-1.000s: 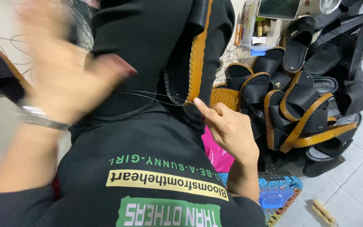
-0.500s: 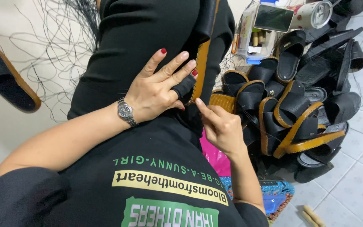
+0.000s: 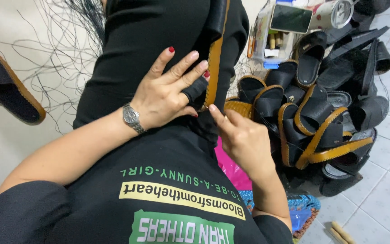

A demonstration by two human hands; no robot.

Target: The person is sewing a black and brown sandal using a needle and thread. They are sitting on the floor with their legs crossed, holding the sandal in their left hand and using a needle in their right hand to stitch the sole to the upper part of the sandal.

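Left hand (image 3: 168,92) lies spread, gripping nothing, on the black tan-edged leather sandal (image 3: 213,54); right hand (image 3: 242,138), forefinger out, touches its edge, top cut off.

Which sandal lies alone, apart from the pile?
The black sandal with tan edging at far left, alone on the pale floor; the rest are heaped in the sandal pile at right.

Premises: small home-based footwear workshop, floor-level working position.
Stock: heap of black slippers (image 3: 321,117) with tan stitched edging, piled loose against the wall, unboxed.
Further stock: single matching slipper (image 3: 5,92) lying apart on the pale floor.
Materials: tangle of loose black thread (image 3: 55,58) spread over the floor.
Supplies: clear container (image 3: 269,43) of tools, contents probably pens or awls; view too small to confirm.
Flooring: pale ceramic tiles (image 3: 384,199), domestic type.
Furnishing: patterned blue mat (image 3: 305,208) under the seated worker.
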